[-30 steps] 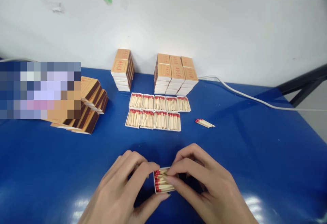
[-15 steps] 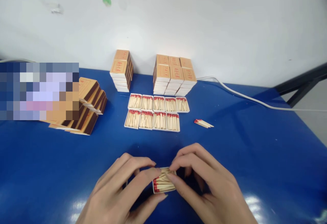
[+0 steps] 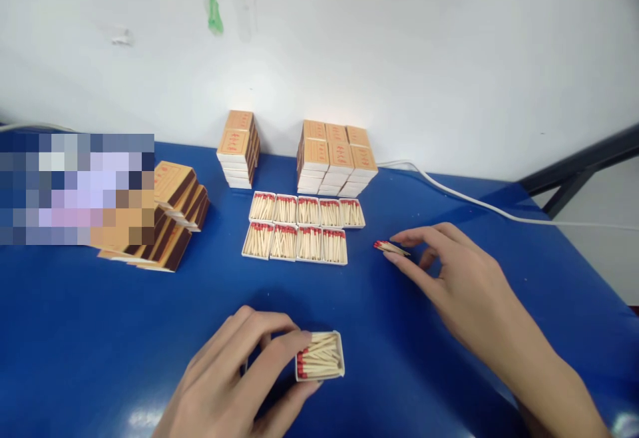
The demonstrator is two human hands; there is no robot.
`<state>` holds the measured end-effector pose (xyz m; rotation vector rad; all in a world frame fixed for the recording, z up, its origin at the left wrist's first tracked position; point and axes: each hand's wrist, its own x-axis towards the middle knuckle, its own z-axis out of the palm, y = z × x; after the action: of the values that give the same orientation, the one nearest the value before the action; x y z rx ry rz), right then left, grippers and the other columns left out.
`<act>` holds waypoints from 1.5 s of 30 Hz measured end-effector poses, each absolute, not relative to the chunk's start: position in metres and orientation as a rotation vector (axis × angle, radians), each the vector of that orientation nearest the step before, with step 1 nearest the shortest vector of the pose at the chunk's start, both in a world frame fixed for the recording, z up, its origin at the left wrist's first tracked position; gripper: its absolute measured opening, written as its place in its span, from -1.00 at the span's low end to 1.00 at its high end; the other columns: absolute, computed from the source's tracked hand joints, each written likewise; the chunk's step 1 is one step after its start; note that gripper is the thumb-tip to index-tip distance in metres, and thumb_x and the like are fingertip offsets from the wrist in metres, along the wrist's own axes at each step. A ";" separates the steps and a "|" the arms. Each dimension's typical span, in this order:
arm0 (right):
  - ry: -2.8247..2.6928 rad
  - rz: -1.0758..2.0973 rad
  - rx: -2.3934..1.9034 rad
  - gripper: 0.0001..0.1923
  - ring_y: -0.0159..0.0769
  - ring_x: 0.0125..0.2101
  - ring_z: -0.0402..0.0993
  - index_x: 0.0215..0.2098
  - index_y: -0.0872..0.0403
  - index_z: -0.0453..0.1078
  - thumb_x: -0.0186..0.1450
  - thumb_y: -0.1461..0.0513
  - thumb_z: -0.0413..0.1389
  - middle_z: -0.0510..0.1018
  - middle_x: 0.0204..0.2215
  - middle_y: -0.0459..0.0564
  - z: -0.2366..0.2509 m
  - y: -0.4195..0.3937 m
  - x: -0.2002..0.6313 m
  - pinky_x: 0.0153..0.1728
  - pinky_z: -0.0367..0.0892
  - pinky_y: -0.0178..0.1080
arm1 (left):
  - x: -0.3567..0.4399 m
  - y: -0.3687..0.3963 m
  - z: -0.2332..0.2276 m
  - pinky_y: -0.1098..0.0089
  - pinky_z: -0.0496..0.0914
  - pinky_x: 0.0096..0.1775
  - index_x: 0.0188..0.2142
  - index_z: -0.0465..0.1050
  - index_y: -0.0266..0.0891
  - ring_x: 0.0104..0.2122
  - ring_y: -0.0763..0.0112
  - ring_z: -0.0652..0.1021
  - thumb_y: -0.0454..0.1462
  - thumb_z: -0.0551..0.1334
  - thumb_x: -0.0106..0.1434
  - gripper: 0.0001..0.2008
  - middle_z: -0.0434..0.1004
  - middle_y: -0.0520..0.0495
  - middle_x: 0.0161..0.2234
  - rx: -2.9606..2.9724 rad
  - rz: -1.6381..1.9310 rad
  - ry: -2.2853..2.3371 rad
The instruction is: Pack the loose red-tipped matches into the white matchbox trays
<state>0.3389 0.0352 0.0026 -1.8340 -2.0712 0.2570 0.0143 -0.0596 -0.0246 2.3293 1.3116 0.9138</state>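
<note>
My left hand (image 3: 244, 365) grips an open matchbox tray (image 3: 341, 358) at its left end, near the table's front edge, with the index finger on the upper side and the thumb below. Matches (image 3: 322, 356) with red heads fill the tray, most lying lengthwise and some crossed; their heads are at the left, partly under my fingers. To the right, my right hand (image 3: 444, 265) has its thumb and index finger closed around a small bundle of loose matches (image 3: 394, 247) on the table. Its other fingers are curled behind.
Two rows of filled matchbox trays (image 3: 297, 226) lie mid-table. Behind them stand two stacks of closed matchboxes (image 3: 234, 142), (image 3: 339, 152) by the white wall. More matchboxes (image 3: 174, 185) are heaped at left beside a blurred patch. A white cable (image 3: 464, 198) crosses the back right.
My right hand has left the tray and moved right and away from me to the loose matches. My left hand stays on the tray. The view has shifted slightly.
</note>
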 end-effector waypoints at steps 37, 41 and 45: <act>-2.348 0.716 -1.420 -0.49 -0.20 -0.12 0.75 0.33 -0.17 0.44 0.49 0.15 0.41 0.69 0.05 -0.04 0.003 -0.024 0.273 -0.18 0.72 -0.18 | 0.020 -0.053 -0.025 0.42 0.62 0.29 0.46 0.42 0.00 0.01 0.47 0.80 -0.26 0.15 0.72 -0.59 0.78 0.04 0.17 2.348 0.823 1.495; -2.279 0.596 -1.420 -0.52 -0.26 -0.24 0.66 0.27 -0.19 0.46 0.46 0.15 0.43 0.65 -0.11 -0.14 0.020 -0.011 0.285 -0.19 0.64 -0.21 | 0.022 -0.053 -0.026 0.48 0.69 0.14 0.44 0.44 -0.04 -0.07 0.45 0.79 -0.22 0.17 0.71 -0.61 0.77 -0.02 0.07 2.303 0.883 1.525; -2.221 0.387 -1.532 -0.60 -0.28 -0.32 0.52 0.30 -0.24 0.50 0.55 0.02 0.36 0.57 -0.15 -0.12 0.033 0.020 0.310 -0.34 0.46 -0.22 | 0.023 -0.054 -0.027 0.52 0.68 0.10 0.43 0.46 -0.02 -0.08 0.46 0.77 -0.22 0.19 0.70 -0.61 0.74 -0.02 0.07 2.293 0.897 1.526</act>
<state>0.3098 0.0196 0.0327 -1.5321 -2.2212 0.3875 0.0234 -0.0535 -0.0269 2.2926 1.5261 0.8971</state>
